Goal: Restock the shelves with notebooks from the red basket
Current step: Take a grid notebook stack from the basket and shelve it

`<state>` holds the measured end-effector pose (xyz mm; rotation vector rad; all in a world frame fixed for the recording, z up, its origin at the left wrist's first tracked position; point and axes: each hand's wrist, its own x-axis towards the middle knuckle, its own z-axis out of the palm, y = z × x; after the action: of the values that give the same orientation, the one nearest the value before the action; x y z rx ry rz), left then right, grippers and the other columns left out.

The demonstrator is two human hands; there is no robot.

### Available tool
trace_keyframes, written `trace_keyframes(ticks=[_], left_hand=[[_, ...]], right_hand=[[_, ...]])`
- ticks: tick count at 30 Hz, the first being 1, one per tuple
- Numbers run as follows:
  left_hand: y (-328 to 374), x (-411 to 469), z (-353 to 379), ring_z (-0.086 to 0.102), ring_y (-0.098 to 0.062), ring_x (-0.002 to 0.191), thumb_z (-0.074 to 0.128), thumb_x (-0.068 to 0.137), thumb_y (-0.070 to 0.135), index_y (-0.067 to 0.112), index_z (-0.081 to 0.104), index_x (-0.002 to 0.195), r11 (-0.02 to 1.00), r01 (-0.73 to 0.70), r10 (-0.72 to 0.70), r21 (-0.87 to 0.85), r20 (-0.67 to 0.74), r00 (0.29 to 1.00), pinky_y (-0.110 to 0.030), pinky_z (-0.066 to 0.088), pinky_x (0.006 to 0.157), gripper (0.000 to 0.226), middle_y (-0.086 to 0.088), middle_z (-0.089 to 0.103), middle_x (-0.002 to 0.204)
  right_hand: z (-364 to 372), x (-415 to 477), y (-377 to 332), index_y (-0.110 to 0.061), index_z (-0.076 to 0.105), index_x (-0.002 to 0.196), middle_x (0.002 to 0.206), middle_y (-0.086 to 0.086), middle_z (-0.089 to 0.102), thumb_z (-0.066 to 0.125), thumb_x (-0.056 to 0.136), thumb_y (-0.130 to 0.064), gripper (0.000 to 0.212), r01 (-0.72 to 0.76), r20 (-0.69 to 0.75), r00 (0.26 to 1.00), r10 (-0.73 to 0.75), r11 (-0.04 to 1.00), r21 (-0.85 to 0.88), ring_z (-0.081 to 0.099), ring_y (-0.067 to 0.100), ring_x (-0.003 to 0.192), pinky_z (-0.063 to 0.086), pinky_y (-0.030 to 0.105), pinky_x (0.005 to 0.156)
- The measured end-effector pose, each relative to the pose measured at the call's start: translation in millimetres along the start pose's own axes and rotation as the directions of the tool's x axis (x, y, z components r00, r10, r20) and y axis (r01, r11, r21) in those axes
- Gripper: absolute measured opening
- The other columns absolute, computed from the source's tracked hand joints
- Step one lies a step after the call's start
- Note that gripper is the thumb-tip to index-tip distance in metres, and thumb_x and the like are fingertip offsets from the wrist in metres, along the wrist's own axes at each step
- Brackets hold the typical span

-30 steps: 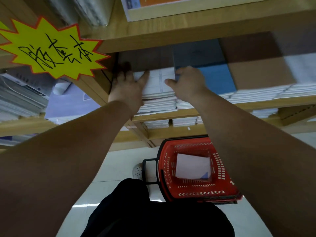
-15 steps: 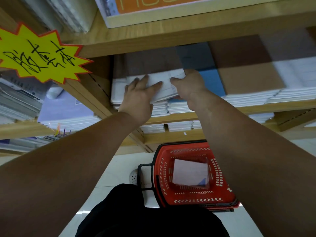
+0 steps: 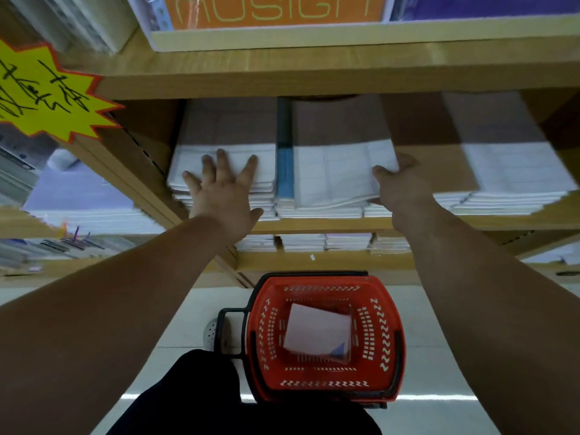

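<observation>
On the middle wooden shelf (image 3: 314, 224) lie several stacks of white notebooks. My left hand (image 3: 224, 189) rests flat, fingers spread, on the leftmost stack (image 3: 191, 158). My right hand (image 3: 405, 186) grips the right edge of a white ruled notebook (image 3: 335, 174) that lies on the blue-covered stack (image 3: 285, 171). Below on the floor stands the red basket (image 3: 389, 328), which holds a white notebook with a blue corner (image 3: 317, 332).
A yellow starburst sign (image 3: 44, 92) hangs at the left post. An upper shelf board (image 3: 314, 70) overhangs the stacks, with an orange box (image 3: 273, 9) above it. More notebook stacks (image 3: 514, 171) lie to the right and on a lower shelf (image 3: 314, 243).
Both hands moved apart. My left hand let go of the notebook and went flat onto the left stack. My right hand slid the ruled notebook rightward onto the blue stack.
</observation>
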<state>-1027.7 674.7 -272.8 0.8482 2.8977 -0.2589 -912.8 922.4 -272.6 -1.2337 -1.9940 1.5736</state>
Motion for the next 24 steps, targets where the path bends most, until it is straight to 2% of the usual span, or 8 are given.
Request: trace_keyframes(ticks=[3, 6, 8, 12, 16, 18, 20, 24], left_hand=[[-14, 0, 4, -0.007, -0.045, 0.151, 0.052, 0.089, 0.067, 0.031, -0.013, 0.158, 1.0, 0.028, -0.028, 0.002, -0.037, 0.999, -0.065, 0.007, 0.119, 0.101, -0.02, -0.011, 0.166], [-27, 6, -2, -0.007, -0.043, 0.152, 0.054, 0.085, 0.072, 0.03, -0.014, 0.158, 0.999, 0.043, -0.043, 0.004, -0.016, 0.999, -0.062, 0.005, 0.119, 0.108, -0.019, -0.009, 0.166], [-34, 11, -3, -0.008, -0.043, 0.152, 0.053, 0.084, 0.074, 0.031, -0.016, 0.157, 0.999, 0.043, -0.043, 0.009, 0.023, 0.999, -0.061, 0.005, 0.12, 0.11, -0.019, -0.01, 0.166], [-36, 14, 3, -0.007, -0.043, 0.152, 0.045, 0.09, 0.071, 0.03, -0.017, 0.157, 0.998, 0.028, -0.029, 0.049, 0.026, 0.999, -0.061, 0.006, 0.121, 0.1, -0.016, -0.013, 0.166], [-36, 11, 2, 0.004, -0.043, 0.152, 0.041, 0.099, 0.057, 0.03, -0.01, 0.158, 0.998, 0.005, -0.004, 0.067, -0.014, 1.0, -0.06, 0.014, 0.119, 0.084, -0.017, -0.003, 0.167], [-40, 9, -1, 0.014, -0.042, 0.15, 0.041, 0.101, 0.052, 0.031, -0.002, 0.159, 0.998, -0.021, 0.024, 0.06, -0.047, 0.999, -0.058, 0.02, 0.116, 0.075, -0.016, 0.007, 0.166], [-45, 6, -2, 0.023, -0.041, 0.146, 0.042, 0.101, 0.051, 0.032, 0.005, 0.159, 0.995, -0.05, 0.057, 0.086, -0.076, 0.996, -0.057, 0.026, 0.113, 0.071, -0.014, 0.017, 0.164], [-51, 4, -6, 0.035, -0.038, 0.139, 0.042, 0.102, 0.05, 0.032, 0.016, 0.157, 0.989, -0.098, 0.109, 0.109, -0.105, 0.988, -0.053, 0.035, 0.107, 0.064, -0.012, 0.03, 0.16]], right_hand=[[23, 4, -7, -0.008, 0.057, 0.127, 0.103, 0.001, 0.065, 0.057, 0.102, -0.017, 0.027, 0.048, 0.015, 0.999, -0.047, 0.989, -0.138, 0.065, 0.021, 0.086, 0.05, 0.013, 0.06], [38, 8, -21, -0.005, 0.044, 0.142, 0.144, 0.019, 0.052, 0.042, 0.108, -0.021, 0.037, 0.069, 0.044, 0.998, -0.055, 0.889, -0.453, 0.05, 0.035, 0.131, 0.039, 0.024, 0.095], [42, 10, -29, 0.003, 0.039, 0.143, 0.149, 0.025, 0.045, 0.043, 0.108, -0.026, 0.046, 0.058, 0.035, 0.998, -0.046, 0.814, -0.578, 0.043, 0.039, 0.138, 0.035, 0.034, 0.107], [46, 10, -19, 0.006, 0.029, 0.147, 0.15, 0.028, 0.037, 0.054, 0.099, -0.05, 0.078, 0.118, 0.05, 0.99, -0.134, 0.567, -0.815, 0.036, 0.042, 0.139, 0.031, 0.042, 0.111], [53, -11, -20, -0.019, 0.039, 0.146, 0.146, 0.019, 0.033, 0.057, 0.091, -0.059, 0.07, 0.166, 0.026, 0.959, -0.282, 0.485, -0.859, 0.033, 0.042, 0.133, 0.029, 0.048, 0.106], [69, -23, -24, -0.024, 0.047, 0.145, 0.142, 0.016, 0.045, 0.054, 0.095, -0.057, 0.06, 0.305, 0.13, 0.934, -0.332, 0.552, -0.776, 0.041, 0.039, 0.13, 0.034, 0.044, 0.104], [90, -38, -32, -0.022, 0.053, 0.145, 0.134, 0.012, 0.06, 0.053, 0.098, -0.052, 0.055, 0.375, 0.254, 0.926, -0.28, 0.765, -0.524, 0.054, 0.031, 0.125, 0.041, 0.036, 0.102], [117, -58, -50, -0.011, 0.046, 0.148, 0.144, 0.008, 0.057, 0.057, 0.099, -0.047, 0.062, 0.249, 0.36, 0.926, -0.112, 0.9, -0.358, 0.052, 0.026, 0.133, 0.038, 0.031, 0.108]])
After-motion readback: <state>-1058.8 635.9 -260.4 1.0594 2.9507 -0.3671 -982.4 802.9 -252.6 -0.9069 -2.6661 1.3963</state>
